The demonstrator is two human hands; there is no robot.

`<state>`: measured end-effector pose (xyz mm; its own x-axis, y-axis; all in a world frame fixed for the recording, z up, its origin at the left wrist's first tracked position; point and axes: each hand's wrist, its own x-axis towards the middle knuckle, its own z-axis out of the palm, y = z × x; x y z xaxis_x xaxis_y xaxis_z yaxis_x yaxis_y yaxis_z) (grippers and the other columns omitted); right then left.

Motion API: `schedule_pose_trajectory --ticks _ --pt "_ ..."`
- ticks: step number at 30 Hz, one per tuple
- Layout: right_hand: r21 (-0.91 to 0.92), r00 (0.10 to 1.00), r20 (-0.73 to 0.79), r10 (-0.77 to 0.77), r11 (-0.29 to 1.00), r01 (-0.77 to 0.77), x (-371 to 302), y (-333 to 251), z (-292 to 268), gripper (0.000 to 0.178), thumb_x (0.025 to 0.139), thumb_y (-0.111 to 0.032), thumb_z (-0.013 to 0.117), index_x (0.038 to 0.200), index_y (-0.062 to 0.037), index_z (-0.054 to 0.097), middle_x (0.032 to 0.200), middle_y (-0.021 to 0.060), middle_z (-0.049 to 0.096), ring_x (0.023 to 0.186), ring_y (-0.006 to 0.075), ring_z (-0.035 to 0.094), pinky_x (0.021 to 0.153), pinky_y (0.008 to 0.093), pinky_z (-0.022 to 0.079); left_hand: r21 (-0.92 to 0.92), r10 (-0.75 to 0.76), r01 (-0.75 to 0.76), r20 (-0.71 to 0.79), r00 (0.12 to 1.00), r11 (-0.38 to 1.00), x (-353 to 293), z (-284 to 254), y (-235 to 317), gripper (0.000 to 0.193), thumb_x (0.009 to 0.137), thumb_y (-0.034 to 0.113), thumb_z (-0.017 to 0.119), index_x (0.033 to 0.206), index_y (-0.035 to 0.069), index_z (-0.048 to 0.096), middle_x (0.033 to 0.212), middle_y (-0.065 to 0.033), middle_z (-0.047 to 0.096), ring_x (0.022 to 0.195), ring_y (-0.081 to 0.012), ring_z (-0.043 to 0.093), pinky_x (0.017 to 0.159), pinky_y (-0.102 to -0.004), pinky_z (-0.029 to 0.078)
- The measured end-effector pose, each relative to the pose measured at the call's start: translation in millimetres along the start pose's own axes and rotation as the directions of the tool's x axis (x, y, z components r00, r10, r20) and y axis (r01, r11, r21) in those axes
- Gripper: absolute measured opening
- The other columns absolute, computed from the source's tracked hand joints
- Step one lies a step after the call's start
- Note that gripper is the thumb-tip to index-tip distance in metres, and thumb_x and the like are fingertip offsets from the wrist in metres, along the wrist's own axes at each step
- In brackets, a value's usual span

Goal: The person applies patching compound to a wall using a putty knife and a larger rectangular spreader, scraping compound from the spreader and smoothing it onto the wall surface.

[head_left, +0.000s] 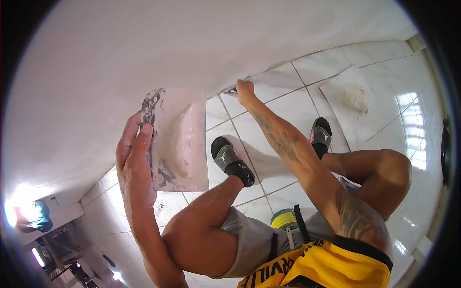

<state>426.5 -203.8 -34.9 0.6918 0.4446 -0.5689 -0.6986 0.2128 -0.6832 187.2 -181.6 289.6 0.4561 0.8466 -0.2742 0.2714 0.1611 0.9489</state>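
My left hand (137,158) grips the left edge of a flat, pale rectangular plastering board (165,165), thumb on top and fingers behind. A thick ridge of white putty (184,139) lies on the board, and dark, smeared patches run along its gripped edge. Farther off, at the foot of the white wall (201,53), my right hand (245,91) is closed round a trowel (232,90). Its thin grey blade lies along the line where wall and floor tiles meet. My fingers hide most of the trowel's handle.
White floor tiles (269,137) spread under my feet, which are in dark slides. To the right, a pale sheet (333,91) bears a lump of putty (355,98). A green and yellow round container (284,219) sits between my legs. A teal object (42,216) shows near a bright light.
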Motion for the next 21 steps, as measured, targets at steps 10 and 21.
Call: schedule_pose_trajectory --ticks 10,21 --pt "0.050 0.983 0.160 -0.087 0.996 0.080 -45.6 -85.7 85.7 0.026 0.084 0.001 0.039 0.104 0.0155 0.045 0.106 0.0234 0.049 0.095 0.0364 0.055 0.078 0.0526 0.057 -0.024 0.036 -0.036 0.028 0.999 0.999 7.5 -7.6 -2.6 0.043 0.090 0.020 0.056 0.126 -0.002 0.049 0.117 -0.0114 0.057 0.104 -0.0181 0.055 0.091 -0.0284 0.043" --pt "0.011 0.814 0.519 -0.262 0.954 0.300 -201.5 -203.3 29.9 0.023 0.087 -0.008 0.052 0.100 0.0105 0.053 0.099 0.0143 0.059 0.089 0.0235 0.059 0.082 0.0405 0.051 -0.228 0.062 -0.031 0.130 0.990 0.973 21.3 -15.6 -23.3 0.036 0.091 0.019 0.047 0.120 -0.002 0.052 0.104 -0.0079 0.059 0.090 -0.0151 0.058 0.078 -0.0276 0.048"
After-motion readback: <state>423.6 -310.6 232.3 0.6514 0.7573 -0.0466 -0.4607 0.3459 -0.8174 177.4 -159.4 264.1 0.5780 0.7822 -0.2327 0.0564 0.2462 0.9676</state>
